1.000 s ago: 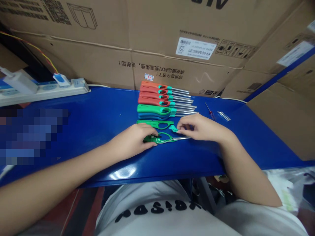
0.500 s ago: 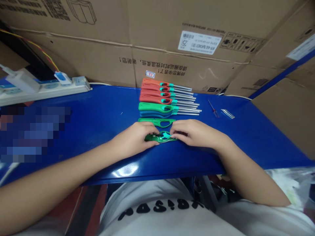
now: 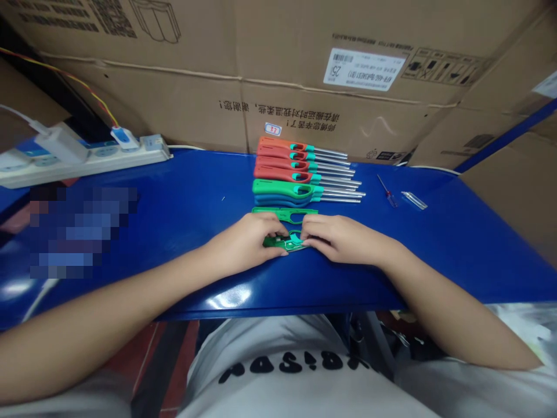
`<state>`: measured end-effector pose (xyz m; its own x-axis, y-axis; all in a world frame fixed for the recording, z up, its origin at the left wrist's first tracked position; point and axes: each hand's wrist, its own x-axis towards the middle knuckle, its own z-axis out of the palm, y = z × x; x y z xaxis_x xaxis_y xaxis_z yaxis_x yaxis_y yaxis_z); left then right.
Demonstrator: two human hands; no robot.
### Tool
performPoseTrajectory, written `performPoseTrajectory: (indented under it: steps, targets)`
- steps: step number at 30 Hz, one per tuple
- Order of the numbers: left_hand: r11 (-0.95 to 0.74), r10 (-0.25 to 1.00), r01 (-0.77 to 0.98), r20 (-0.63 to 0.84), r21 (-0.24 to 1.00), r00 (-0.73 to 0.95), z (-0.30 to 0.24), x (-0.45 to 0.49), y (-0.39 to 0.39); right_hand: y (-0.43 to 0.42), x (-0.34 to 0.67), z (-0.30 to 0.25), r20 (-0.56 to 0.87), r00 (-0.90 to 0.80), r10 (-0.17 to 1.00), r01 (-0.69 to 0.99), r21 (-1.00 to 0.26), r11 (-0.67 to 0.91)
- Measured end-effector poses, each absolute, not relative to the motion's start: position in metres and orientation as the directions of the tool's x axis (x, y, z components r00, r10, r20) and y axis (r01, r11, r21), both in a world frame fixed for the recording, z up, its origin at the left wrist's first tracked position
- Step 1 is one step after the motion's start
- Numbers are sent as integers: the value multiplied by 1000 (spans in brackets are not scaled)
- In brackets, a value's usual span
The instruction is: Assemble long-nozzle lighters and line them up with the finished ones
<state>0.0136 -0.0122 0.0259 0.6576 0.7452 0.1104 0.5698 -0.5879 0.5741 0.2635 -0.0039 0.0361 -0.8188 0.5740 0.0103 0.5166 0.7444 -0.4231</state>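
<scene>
My left hand (image 3: 256, 237) has its fingers closed around the rear of an opened green lighter shell (image 3: 270, 241) lying on the blue table. Pale inner parts show inside that shell. At its front, the fingertips of my right hand (image 3: 342, 237) pinch a teal trigger (image 3: 296, 238) over the shell's finger loop. The fingers partly cover the trigger and the shell's front end. Just beyond both hands lies another green shell half (image 3: 284, 215), its near edge partly hidden by my fingers.
Several finished-looking lighters (image 3: 281, 172) with metal tubes lie in a row behind. A screwdriver (image 3: 387, 193) and a small clear packet (image 3: 414, 200) are at right. A power strip (image 3: 100, 161) stands at left, and cardboard (image 3: 282, 52) walls the back.
The whole view has shifted slightly, so things appear farther right. Both hands stay at the same green shell, with the teal trigger tilted a little differently under my right fingertips.
</scene>
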Motion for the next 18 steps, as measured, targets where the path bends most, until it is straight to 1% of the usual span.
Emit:
performPoseTrajectory:
  steps: [7,13,18]
  targets:
    - [-584,745,569,104,579,658,25,13,-12,-5,263,36,34,-844,535,501,-307,809]
    - [-587,745,590,85,554,661,27,14,-13,-6,260,37,36,-860,509,482,-273,833]
    - [-623,731,576,131,529,670,27,15,-14,-10,256,42,3,-864,503,492,-203,846]
